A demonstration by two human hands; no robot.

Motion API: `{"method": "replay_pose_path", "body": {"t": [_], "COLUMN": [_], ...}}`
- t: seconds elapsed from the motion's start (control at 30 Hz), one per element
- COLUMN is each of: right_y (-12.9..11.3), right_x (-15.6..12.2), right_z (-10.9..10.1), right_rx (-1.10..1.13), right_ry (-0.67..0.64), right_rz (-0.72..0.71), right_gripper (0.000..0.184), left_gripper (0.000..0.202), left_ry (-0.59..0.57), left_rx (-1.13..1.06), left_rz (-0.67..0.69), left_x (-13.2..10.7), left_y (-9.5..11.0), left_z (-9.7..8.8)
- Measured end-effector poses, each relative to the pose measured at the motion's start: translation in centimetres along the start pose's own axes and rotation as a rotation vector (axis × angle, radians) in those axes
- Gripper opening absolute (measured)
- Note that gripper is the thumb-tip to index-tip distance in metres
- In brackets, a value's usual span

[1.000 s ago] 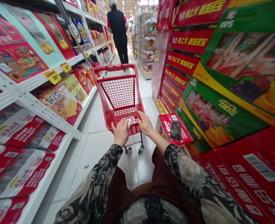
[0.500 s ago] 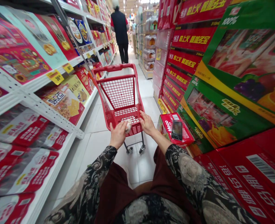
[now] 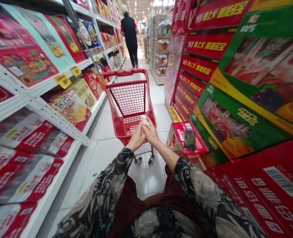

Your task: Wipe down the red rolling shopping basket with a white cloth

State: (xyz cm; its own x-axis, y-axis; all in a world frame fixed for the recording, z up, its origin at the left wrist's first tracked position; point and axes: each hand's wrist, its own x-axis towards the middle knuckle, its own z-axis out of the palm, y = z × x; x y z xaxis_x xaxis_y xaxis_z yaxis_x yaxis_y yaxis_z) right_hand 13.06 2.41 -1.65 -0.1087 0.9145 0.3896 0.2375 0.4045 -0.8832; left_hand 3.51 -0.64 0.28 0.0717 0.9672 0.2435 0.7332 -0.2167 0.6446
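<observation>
A crumpled white wad, like a tissue or a cloth (image 3: 145,120), pokes out between my two hands. My left hand (image 3: 136,136) is closed, its fingers against those of my right hand (image 3: 151,133), which is also closed around the wad. Which fingers pinch it is partly hidden. Both hands are in front of the near rim of a red shopping cart (image 3: 119,127), whose basket shows bare red mesh. Part of that rim is hidden behind the hands.
Shelves (image 3: 78,67) of boxed snacks line the left side. Stacked drink cartons (image 3: 203,46) and green juice boxes (image 3: 223,129) stand on the right. A red box (image 3: 179,135) with a blurred dark item on top sits near my right knee. A person (image 3: 129,36) stands farther up the aisle.
My right hand has moved left from the cart's right rim to meet my left hand. The left hand, with the white wad, has shifted right, and the hands are now joined around it.
</observation>
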Motion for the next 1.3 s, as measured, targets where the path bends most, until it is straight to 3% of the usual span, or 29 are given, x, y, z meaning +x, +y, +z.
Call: {"method": "replay_pose_path", "body": {"t": [0.07, 0.17, 0.27, 0.33, 0.4, 0.5, 0.6, 0.67, 0.73, 0.87, 0.97, 1.07, 1.2, 1.3], "right_y": [0.6, 1.7, 2.5, 2.5, 1.8, 0.0, -1.1, -0.9, 0.2, 3.1, 4.2, 3.7, 2.2, 2.3], "right_x": [0.8, 1.5, 0.7, -0.6, -2.1, -3.3, -3.3, -2.9, -2.3, -0.8, 0.1, 0.2, -0.7, -0.7], "right_z": [-1.2, -4.2, -5.4, -4.0, -1.4, 2.9, 5.1, 4.7, 2.9, -2.0, -3.8, -2.2, 2.0, 2.5], "right_rx": [-0.047, -0.248, -0.437, -0.513, -0.56, -0.568, -0.571, -0.581, -0.598, -0.623, -0.604, -0.585, -0.569, -0.551], "right_ry": [0.126, 0.249, 0.096, -0.065, -0.183, -0.288, -0.371, -0.394, -0.37, -0.177, -0.058, -0.039, -0.156, -0.253], "right_rz": [0.006, -0.107, -0.252, -0.303, -0.316, -0.331, -0.404, -0.434, -0.422, -0.302, -0.215, -0.176, -0.237, -0.327], "right_gripper": [0.047, 0.044, 0.044, 0.044, 0.043, 0.042, 0.037, 0.033, 0.031, 0.035, 0.042, 0.046, 0.045, 0.042], "left_gripper": [0.071, 0.07, 0.068, 0.067, 0.065, 0.066, 0.066, 0.066, 0.066, 0.067, 0.068, 0.068, 0.068, 0.067], "left_ry": [-0.026, 0.2, 0.3, 0.253, 0.225, 0.194, 0.175, 0.174, 0.171, 0.173, 0.175, 0.173, 0.16, 0.16], "left_rx": [0.076, 0.238, 0.293, 0.279, 0.278, 0.291, 0.287, 0.285, 0.283, 0.268, 0.252, 0.241, 0.249, 0.267], "left_rz": [-0.025, -0.26, -0.518, -0.555, -0.54, -0.526, -0.529, -0.531, -0.529, -0.533, -0.543, -0.551, -0.552, -0.556], "left_x": [-0.3, -1.4, -2.4, -2.8, -2.9, -2.8, -2.6, -2.4, -2.1, -1.6, -1.1, -0.6, 0.1, 0.6], "left_y": [-0.8, -3.6, -6.6, -7.8, -8.4, -8.5, -8.5, -8.5, -8.5, -7.9, -7.1, -6.4, -5.5, -5.2], "left_z": [-1.4, -3.8, -5.2, -5.2, -4.9, -4.6, -4.6, -4.6, -4.6, -4.2, -3.7, -3.0, -2.3, -2.0]}}
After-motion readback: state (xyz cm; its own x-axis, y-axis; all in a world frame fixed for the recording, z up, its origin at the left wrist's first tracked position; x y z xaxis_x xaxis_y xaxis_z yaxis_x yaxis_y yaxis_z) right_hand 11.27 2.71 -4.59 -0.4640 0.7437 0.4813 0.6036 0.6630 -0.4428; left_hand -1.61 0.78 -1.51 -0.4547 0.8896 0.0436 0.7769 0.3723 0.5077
